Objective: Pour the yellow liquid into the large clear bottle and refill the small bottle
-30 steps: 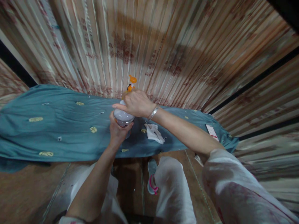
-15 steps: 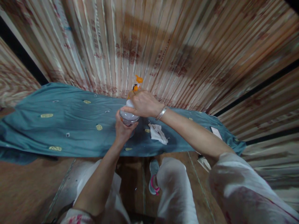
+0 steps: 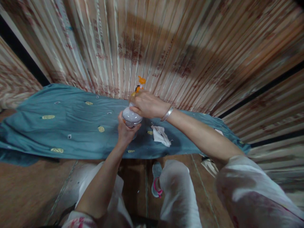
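**Left hand point(image 3: 127, 130) and right hand point(image 3: 149, 104) both grip a clear bottle point(image 3: 132, 117)**

The bottle is held over a teal-covered surface point(image 3: 78, 123); whether its base touches the cover is unclear. The left hand's fingers wrap firmly around the bottle's near side, with the thumb along its front. Above the bottle's rounded shoulder, the right hand's fingers curl closed about its top; their exact hold is hidden behind the knuckles. An orange nozzle point(image 3: 142, 80) sticks up beyond the bottle, just past those knuckles. A silver bracelet point(image 3: 167, 114) circles the right wrist, to the right of the bottle. Near the bottle, also on its right, lies a crumpled white cloth point(image 3: 161, 136). A pleated, patterned curtain point(image 3: 152, 41) hangs behind the bottle.
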Motion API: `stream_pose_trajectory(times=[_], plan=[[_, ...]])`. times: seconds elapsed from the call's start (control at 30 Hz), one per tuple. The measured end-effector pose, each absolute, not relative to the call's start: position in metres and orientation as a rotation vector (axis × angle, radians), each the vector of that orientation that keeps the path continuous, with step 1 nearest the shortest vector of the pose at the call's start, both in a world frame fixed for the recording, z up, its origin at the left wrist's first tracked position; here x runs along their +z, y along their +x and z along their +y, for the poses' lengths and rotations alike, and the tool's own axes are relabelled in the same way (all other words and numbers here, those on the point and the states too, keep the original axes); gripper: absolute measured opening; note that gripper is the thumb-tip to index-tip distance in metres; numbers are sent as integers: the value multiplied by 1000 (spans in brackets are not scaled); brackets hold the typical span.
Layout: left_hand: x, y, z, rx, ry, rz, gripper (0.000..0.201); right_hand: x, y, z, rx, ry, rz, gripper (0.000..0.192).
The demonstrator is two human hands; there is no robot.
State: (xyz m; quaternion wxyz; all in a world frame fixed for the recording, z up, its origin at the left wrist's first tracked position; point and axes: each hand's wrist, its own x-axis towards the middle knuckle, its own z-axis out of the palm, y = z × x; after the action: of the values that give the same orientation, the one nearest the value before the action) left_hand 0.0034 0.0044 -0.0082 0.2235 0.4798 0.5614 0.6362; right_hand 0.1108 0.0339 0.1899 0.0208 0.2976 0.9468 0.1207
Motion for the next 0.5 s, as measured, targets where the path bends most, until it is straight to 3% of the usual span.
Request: stream_pose_trajectory(times=[0.13, 0.37, 0.5], plan=[[-8, 3, 4, 1774, 1302, 1535, 96, 194, 109, 32, 349, 902, 2910, 32], [-8, 2, 5, 1752, 1315, 1585, 97, 192, 104, 30, 338, 1154, 2899, 50], [-9, 2, 6, 1751, 1310, 1548, 97, 193, 102, 32, 347, 1118, 2911, 38]])
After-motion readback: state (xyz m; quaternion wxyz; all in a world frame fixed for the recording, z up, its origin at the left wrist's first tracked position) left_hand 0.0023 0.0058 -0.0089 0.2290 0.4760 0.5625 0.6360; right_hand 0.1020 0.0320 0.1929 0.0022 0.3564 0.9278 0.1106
